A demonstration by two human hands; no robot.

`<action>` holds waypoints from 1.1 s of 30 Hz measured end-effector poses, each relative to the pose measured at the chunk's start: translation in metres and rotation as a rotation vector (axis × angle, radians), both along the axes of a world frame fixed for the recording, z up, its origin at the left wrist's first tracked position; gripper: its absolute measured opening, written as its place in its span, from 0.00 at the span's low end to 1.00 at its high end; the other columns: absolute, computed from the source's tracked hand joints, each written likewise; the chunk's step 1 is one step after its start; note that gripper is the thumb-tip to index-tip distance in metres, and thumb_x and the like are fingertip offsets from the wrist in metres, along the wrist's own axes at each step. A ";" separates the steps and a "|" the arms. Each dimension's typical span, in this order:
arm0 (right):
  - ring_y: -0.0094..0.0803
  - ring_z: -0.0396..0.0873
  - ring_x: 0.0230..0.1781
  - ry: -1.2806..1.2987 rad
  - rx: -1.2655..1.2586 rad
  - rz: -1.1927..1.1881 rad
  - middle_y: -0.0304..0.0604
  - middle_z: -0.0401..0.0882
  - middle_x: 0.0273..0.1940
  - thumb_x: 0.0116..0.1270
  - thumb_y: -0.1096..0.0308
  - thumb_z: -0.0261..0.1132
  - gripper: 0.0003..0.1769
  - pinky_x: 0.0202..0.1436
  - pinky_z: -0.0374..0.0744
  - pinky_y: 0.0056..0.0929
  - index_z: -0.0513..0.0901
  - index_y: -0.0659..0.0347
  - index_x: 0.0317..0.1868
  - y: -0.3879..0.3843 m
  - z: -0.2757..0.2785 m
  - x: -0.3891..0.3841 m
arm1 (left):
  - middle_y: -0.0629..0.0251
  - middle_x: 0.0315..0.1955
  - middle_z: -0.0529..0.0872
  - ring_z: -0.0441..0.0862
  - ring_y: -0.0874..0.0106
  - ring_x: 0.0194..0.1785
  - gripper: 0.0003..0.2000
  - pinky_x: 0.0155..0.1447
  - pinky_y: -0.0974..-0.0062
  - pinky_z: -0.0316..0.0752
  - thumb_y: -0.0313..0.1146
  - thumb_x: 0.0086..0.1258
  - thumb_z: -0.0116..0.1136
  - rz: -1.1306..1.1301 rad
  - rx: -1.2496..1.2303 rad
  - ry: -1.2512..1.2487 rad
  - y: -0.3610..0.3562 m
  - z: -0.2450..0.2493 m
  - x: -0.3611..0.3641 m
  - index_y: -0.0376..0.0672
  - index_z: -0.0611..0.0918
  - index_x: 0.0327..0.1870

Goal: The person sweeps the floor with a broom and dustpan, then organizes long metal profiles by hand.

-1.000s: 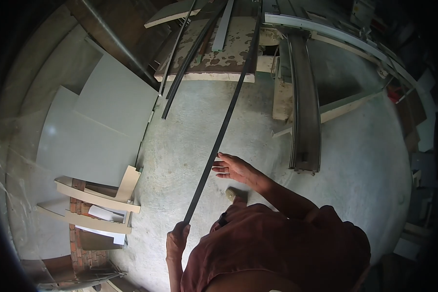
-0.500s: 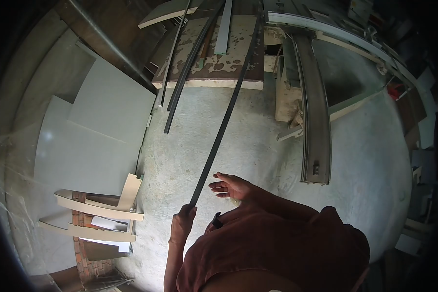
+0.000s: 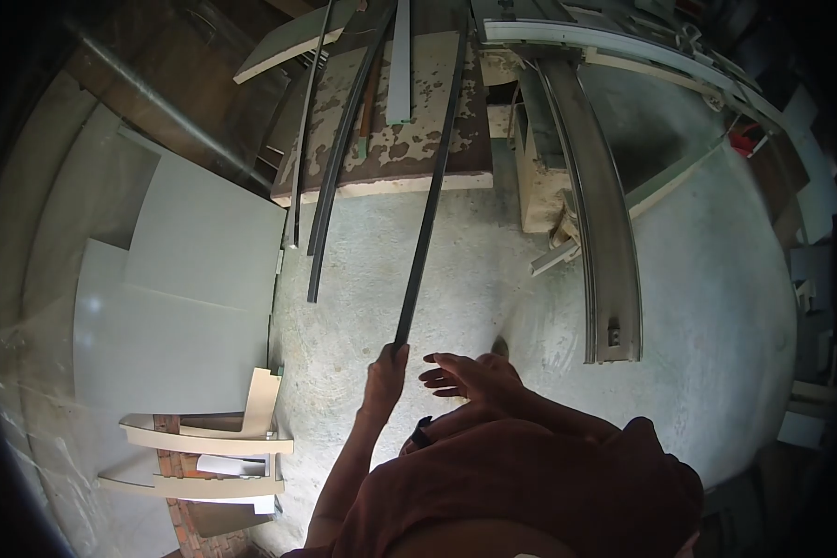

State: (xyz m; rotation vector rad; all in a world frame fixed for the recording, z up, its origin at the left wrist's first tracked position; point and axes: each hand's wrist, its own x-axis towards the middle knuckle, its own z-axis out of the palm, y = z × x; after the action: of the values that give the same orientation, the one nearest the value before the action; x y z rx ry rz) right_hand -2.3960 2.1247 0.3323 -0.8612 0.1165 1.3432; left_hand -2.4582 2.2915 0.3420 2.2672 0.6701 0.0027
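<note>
Left hand (image 3: 386, 370): fingers wrapped tight round the near end of the strip (image 3: 428, 209), fist closed, thumb side up. Right hand (image 3: 470, 377): open, fingers spread and slightly bent, palm down, holding nothing, just right of the left hand and not touching the strip.

Strip: long, thin, dark. Its far end lies on the bench (image 3: 391, 149), and it crosses the bench's front edge near the right corner. From there it slopes out over the floor (image 3: 474, 279) to the left fist, well out in front of the bench.

On the bench, left of the strip: a short grey bar (image 3: 398, 65) and two more dark strips (image 3: 330, 186) overhanging the front edge. Bench top has peeling paint.

Right of the bench: a curved metal rail (image 3: 609, 242) running out over the floor.

Left of the bench: grey panels (image 3: 195, 251). Further out from the bench than those, pale boards (image 3: 205, 442) stacked on bricks (image 3: 172, 460).
</note>
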 end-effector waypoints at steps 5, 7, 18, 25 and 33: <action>0.36 0.70 0.53 0.000 0.066 -0.106 0.51 0.72 0.50 0.64 0.55 0.53 0.27 0.60 0.66 0.31 0.66 0.70 0.55 -0.012 0.043 0.017 | 0.45 0.21 0.78 0.77 0.48 0.28 0.16 0.28 0.60 0.68 0.43 0.67 0.46 -0.022 -0.179 0.027 -0.021 0.001 0.059 0.35 0.73 0.38; 0.35 0.69 0.54 0.043 0.144 -0.067 0.51 0.70 0.51 0.64 0.54 0.53 0.28 0.60 0.67 0.31 0.65 0.68 0.56 -0.010 0.024 0.026 | 0.47 0.18 0.77 0.78 0.51 0.24 0.16 0.25 0.61 0.68 0.43 0.67 0.45 -0.012 -0.270 0.063 -0.023 0.004 0.080 0.34 0.73 0.34; 0.36 0.64 0.56 -0.017 0.208 0.122 0.47 0.64 0.55 0.60 0.46 0.55 0.34 0.54 0.71 0.32 0.61 0.58 0.60 -0.018 0.043 0.066 | 0.66 0.09 0.70 0.69 0.75 0.11 0.18 0.15 0.76 0.64 0.45 0.68 0.44 -0.062 -0.395 0.035 -0.023 -0.003 0.162 0.36 0.71 0.29; 0.36 0.67 0.53 0.111 0.134 0.042 0.47 0.67 0.52 0.64 0.51 0.53 0.29 0.55 0.69 0.38 0.61 0.63 0.57 -0.005 0.034 0.088 | 0.66 0.09 0.70 0.69 0.76 0.11 0.18 0.14 0.77 0.65 0.45 0.68 0.44 -0.090 -0.412 0.017 -0.029 0.001 0.194 0.36 0.70 0.28; 0.34 0.67 0.52 -0.041 0.200 0.012 0.45 0.68 0.50 0.64 0.49 0.52 0.28 0.54 0.69 0.36 0.62 0.61 0.55 -0.008 0.032 0.118 | 0.66 0.10 0.70 0.70 0.76 0.11 0.19 0.15 0.77 0.67 0.46 0.68 0.44 -0.089 -0.409 0.012 -0.033 -0.001 0.229 0.35 0.71 0.28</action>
State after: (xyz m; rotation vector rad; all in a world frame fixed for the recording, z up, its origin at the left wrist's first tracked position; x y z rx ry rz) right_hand -2.2779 2.1165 0.3640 -0.7206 -0.0547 1.3233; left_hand -2.2287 2.2580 0.3406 1.9003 0.5207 -0.1754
